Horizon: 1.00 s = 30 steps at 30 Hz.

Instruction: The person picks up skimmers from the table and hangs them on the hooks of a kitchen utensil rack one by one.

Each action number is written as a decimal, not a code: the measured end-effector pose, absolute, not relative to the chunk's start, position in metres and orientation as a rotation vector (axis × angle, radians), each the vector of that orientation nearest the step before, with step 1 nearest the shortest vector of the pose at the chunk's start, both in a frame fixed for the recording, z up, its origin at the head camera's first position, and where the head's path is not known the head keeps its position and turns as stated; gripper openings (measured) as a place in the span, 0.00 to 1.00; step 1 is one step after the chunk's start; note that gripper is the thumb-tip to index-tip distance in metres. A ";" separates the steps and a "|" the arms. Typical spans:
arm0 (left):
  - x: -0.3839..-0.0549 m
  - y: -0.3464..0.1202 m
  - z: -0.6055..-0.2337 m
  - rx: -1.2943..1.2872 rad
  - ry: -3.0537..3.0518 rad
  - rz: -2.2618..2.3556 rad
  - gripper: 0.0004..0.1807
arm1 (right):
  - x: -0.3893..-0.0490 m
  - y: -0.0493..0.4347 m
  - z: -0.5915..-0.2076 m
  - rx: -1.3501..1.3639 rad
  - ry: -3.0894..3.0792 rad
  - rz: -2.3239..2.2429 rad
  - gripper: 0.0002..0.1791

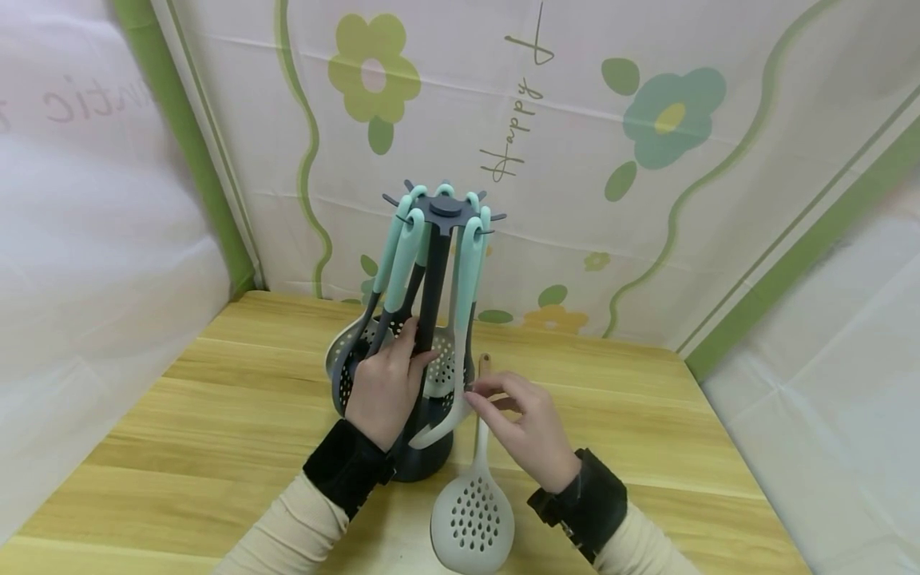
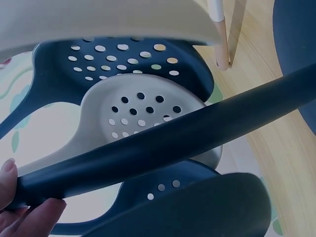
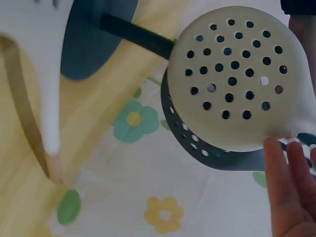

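Note:
A dark utensil stand (image 1: 446, 209) carries several ladles, turners and strainers with mint handles around its top. My left hand (image 1: 384, 391) grips its upright post (image 2: 163, 143), thumb and fingers around it. A light-coloured skimmer (image 3: 232, 74) hangs at the stand's front right, its round head full of holes. My right hand (image 1: 528, 423) is beside this skimmer's neck, and its fingertips touch the edge there. In the right wrist view, the fingers (image 3: 281, 182) look nearly straight. Another pale slotted skimmer (image 1: 474, 511) with a wood-tipped handle lies on the table, right of the stand's base.
The wooden table (image 1: 611, 447) has white fabric around it. A flower-printed cloth (image 1: 460, 104) hangs behind the stand. The stand's round dark base (image 1: 424, 461) rests on the tabletop, partly hidden by hanging utensils. Black straps (image 1: 585, 499) circle both wrists.

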State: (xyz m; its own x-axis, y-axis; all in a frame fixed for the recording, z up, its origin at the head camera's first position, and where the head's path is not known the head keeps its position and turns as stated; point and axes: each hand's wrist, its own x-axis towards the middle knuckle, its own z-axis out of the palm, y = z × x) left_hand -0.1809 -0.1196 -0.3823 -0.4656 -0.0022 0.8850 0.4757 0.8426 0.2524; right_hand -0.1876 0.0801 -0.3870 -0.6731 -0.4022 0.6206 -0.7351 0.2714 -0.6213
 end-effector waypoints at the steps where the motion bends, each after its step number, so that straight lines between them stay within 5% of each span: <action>1: -0.181 -0.120 -0.383 -0.350 -1.986 -0.581 0.25 | -0.188 0.081 -0.389 1.024 -2.203 1.394 0.11; 30: -0.182 -0.120 -0.384 -0.344 -1.985 -0.572 0.25 | -0.226 0.096 -0.447 0.501 -2.879 1.285 0.33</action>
State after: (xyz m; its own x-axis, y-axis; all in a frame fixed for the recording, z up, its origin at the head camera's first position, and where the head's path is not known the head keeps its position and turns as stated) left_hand -0.1825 -0.1195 -0.3837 -0.4592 -0.0031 0.8883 0.4701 0.8476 0.2460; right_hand -0.2261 0.0959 -0.4466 -0.9495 -0.3031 0.0806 -0.2625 0.6272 -0.7333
